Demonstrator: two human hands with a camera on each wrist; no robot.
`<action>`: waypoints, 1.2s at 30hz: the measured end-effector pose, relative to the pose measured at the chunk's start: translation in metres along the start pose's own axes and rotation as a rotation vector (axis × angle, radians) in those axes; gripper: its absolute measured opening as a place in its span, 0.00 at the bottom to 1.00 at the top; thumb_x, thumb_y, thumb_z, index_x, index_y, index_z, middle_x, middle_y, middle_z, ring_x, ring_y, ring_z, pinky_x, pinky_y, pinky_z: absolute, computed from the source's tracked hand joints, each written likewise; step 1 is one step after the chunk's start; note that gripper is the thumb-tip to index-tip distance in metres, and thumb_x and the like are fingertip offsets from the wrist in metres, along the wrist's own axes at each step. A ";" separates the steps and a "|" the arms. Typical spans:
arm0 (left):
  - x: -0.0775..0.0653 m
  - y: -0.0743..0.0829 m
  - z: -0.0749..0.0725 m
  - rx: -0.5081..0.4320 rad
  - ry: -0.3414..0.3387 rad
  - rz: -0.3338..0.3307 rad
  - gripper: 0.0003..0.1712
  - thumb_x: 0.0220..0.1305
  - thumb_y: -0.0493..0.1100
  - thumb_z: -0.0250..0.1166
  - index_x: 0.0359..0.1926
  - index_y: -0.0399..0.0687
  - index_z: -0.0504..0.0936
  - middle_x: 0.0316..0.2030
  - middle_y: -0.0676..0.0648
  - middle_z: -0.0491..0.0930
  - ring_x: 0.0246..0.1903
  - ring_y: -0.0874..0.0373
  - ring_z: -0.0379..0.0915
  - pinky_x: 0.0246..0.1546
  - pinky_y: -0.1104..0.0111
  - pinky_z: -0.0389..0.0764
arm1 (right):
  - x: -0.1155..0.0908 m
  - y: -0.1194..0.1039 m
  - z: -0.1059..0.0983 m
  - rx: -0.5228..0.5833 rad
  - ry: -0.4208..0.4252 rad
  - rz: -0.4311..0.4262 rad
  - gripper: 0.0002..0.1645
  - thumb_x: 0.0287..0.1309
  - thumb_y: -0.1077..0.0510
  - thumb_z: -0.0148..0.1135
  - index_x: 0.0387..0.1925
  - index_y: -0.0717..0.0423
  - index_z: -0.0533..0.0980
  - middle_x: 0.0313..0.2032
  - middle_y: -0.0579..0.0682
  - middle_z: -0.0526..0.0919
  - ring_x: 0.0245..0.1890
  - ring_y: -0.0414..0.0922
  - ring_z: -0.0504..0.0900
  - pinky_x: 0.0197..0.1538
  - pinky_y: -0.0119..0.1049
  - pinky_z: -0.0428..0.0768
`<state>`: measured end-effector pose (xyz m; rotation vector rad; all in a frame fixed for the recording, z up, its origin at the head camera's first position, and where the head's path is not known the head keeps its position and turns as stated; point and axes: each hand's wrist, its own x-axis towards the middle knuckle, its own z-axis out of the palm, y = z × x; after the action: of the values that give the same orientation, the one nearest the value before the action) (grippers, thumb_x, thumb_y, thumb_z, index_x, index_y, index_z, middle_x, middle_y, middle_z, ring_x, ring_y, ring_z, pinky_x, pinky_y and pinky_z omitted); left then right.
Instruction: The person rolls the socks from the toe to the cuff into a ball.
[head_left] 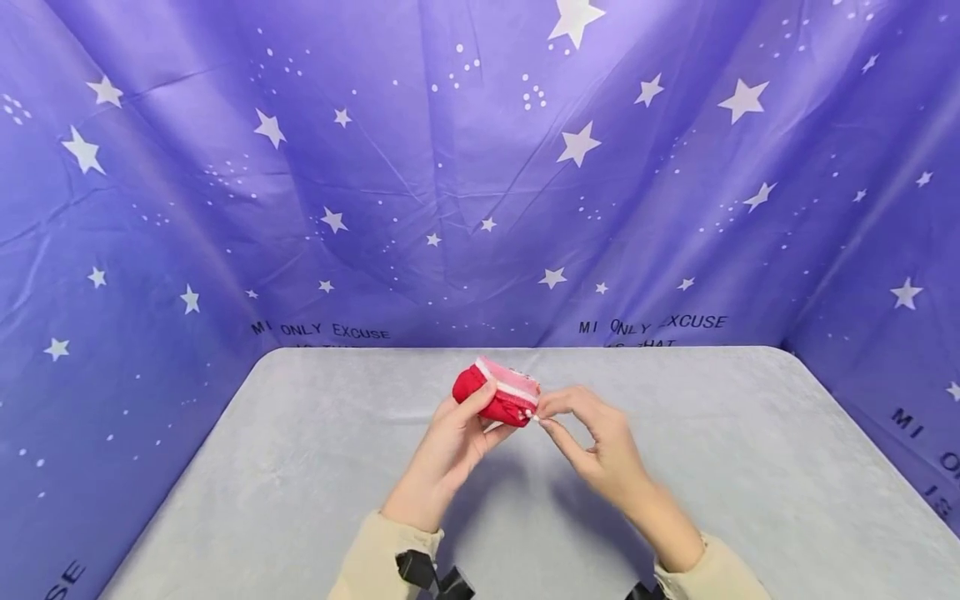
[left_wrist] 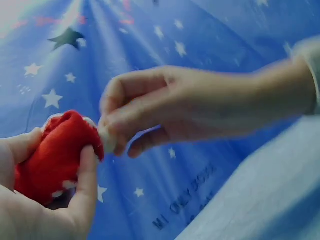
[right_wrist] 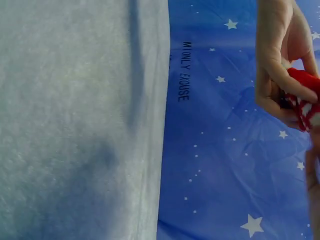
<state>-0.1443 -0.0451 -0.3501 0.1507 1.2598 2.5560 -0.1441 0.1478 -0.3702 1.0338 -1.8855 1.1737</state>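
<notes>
My left hand [head_left: 453, 442] holds a small, soft red cloth bundle [left_wrist: 60, 150] with a pink top and white bands, thumb on one side and fingers beneath. It is held up above the table in the head view. At the bundle's right end my right hand [head_left: 600, 433] pinches a small white bit [left_wrist: 107, 140] between thumb and forefinger. Fingertips hide most of that piece, and I cannot tell what it is. In the right wrist view the left hand [right_wrist: 280, 60] grips the bundle [right_wrist: 302, 105] at the right edge, where only part of the right hand [right_wrist: 314, 175] shows.
A grey cloth-covered table [head_left: 285, 483] lies below both hands, their shadows falling on it. Purple-blue curtains [head_left: 450, 167] with white stars and printed lettering stand behind it and along both sides. Black wrist mounts [head_left: 435, 575] sit near the cream sleeves.
</notes>
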 end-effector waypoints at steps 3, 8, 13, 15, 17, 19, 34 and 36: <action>0.003 -0.004 0.002 0.155 0.074 0.092 0.24 0.70 0.37 0.56 0.63 0.37 0.63 0.53 0.44 0.77 0.46 0.59 0.82 0.48 0.64 0.86 | -0.001 -0.003 0.002 -0.116 0.016 0.064 0.12 0.55 0.68 0.66 0.42 0.56 0.79 0.34 0.46 0.83 0.37 0.39 0.80 0.49 0.22 0.77; 0.005 -0.011 0.005 0.544 0.155 0.255 0.26 0.64 0.38 0.66 0.57 0.39 0.64 0.49 0.39 0.78 0.39 0.62 0.81 0.40 0.70 0.85 | 0.010 -0.006 0.005 -0.265 0.119 0.016 0.09 0.67 0.54 0.60 0.38 0.55 0.82 0.27 0.44 0.79 0.31 0.40 0.74 0.39 0.29 0.72; 0.000 -0.017 0.010 0.901 0.166 0.369 0.29 0.64 0.42 0.67 0.62 0.45 0.65 0.51 0.39 0.77 0.44 0.56 0.75 0.38 0.71 0.81 | 0.021 -0.010 0.011 -0.233 0.067 0.110 0.08 0.55 0.62 0.71 0.38 0.56 0.82 0.29 0.46 0.83 0.33 0.40 0.77 0.42 0.26 0.74; -0.002 -0.018 0.012 1.012 0.158 0.404 0.30 0.64 0.41 0.63 0.64 0.45 0.64 0.53 0.40 0.75 0.49 0.54 0.72 0.41 0.68 0.82 | 0.022 -0.011 0.013 -0.241 0.062 0.178 0.12 0.50 0.64 0.74 0.37 0.57 0.82 0.29 0.46 0.83 0.32 0.39 0.78 0.40 0.23 0.75; -0.005 -0.017 0.013 1.108 0.127 0.424 0.33 0.61 0.39 0.59 0.66 0.43 0.62 0.57 0.41 0.71 0.55 0.53 0.67 0.49 0.63 0.80 | 0.020 -0.010 0.013 -0.258 0.067 0.212 0.12 0.49 0.66 0.75 0.37 0.58 0.81 0.29 0.47 0.83 0.32 0.39 0.79 0.39 0.22 0.77; -0.007 -0.015 0.013 1.169 0.083 0.440 0.35 0.59 0.37 0.56 0.68 0.42 0.61 0.60 0.42 0.69 0.59 0.53 0.63 0.56 0.59 0.76 | 0.019 -0.009 0.013 -0.295 0.074 0.215 0.12 0.49 0.66 0.74 0.37 0.58 0.82 0.31 0.47 0.85 0.32 0.40 0.80 0.39 0.23 0.78; 0.007 -0.021 -0.003 1.377 0.263 0.556 0.16 0.54 0.46 0.70 0.44 0.58 0.78 0.37 0.58 0.80 0.30 0.63 0.72 0.27 0.75 0.70 | 0.005 0.003 0.019 -0.195 0.147 0.041 0.05 0.50 0.69 0.59 0.30 0.58 0.76 0.30 0.47 0.80 0.34 0.42 0.75 0.42 0.29 0.72; 0.010 -0.024 -0.006 1.391 0.303 0.539 0.15 0.52 0.45 0.70 0.42 0.58 0.78 0.35 0.58 0.80 0.30 0.62 0.73 0.27 0.74 0.70 | 0.001 0.003 0.022 -0.190 0.140 -0.018 0.03 0.50 0.67 0.58 0.29 0.59 0.76 0.29 0.47 0.79 0.33 0.43 0.74 0.40 0.30 0.72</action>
<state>-0.1506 -0.0330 -0.3734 0.4114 3.2039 1.4850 -0.1504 0.1280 -0.3788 0.8415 -1.8337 1.0082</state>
